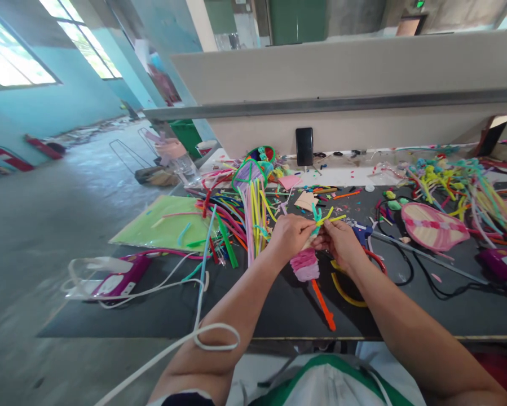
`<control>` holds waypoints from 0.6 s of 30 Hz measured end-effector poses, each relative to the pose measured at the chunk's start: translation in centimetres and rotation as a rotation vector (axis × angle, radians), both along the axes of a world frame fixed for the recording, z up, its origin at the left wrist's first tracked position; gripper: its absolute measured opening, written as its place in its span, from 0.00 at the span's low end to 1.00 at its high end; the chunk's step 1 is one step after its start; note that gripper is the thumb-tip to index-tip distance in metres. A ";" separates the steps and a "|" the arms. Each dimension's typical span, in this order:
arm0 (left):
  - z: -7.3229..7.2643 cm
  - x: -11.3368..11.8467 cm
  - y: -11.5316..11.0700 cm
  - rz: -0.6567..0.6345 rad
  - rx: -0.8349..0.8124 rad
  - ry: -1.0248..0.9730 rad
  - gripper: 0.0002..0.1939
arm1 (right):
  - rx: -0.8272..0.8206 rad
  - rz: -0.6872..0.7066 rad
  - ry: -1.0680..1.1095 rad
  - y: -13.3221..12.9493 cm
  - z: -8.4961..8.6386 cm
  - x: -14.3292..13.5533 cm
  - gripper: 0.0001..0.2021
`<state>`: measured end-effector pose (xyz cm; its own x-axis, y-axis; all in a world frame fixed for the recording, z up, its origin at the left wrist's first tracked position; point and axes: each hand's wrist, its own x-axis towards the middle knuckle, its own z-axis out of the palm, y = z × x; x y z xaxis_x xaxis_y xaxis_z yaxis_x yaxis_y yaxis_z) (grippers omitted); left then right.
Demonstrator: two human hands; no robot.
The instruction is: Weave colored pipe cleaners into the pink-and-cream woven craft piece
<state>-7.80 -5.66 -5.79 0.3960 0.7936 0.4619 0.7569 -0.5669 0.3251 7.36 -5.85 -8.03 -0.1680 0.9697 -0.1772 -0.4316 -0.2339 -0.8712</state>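
Pinching yellow and teal fuzzy pipe cleaners [335, 219] tightly between left hand [293, 234] and right hand [342, 239], close together above the dark tabletop [160, 321]

Just beyond a puffy pink fuzzy-wrapped piece [304, 265] and an orange stem [322, 304] angled toward the straight front edge [278, 338]; open for moving at front left, crowded behind with long yellow and lilac strands [255, 217]

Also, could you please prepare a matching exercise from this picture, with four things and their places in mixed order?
Things:
1. black phone
2. light green sheet
3. yellow and turquoise strips
4. pink and cream oval piece

Places:
A. lying to the right of both hands
B. at the fingertips of left hand and right hand
C. upright near the pale panel
D. on the left, beneath coloured strips

Pairs: 1-C, 2-D, 3-B, 4-A
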 end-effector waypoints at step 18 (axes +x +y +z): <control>-1.2 0.1 0.7 -0.031 0.057 -0.154 0.11 | 0.037 -0.012 -0.001 0.2 -0.3 0.3 0.10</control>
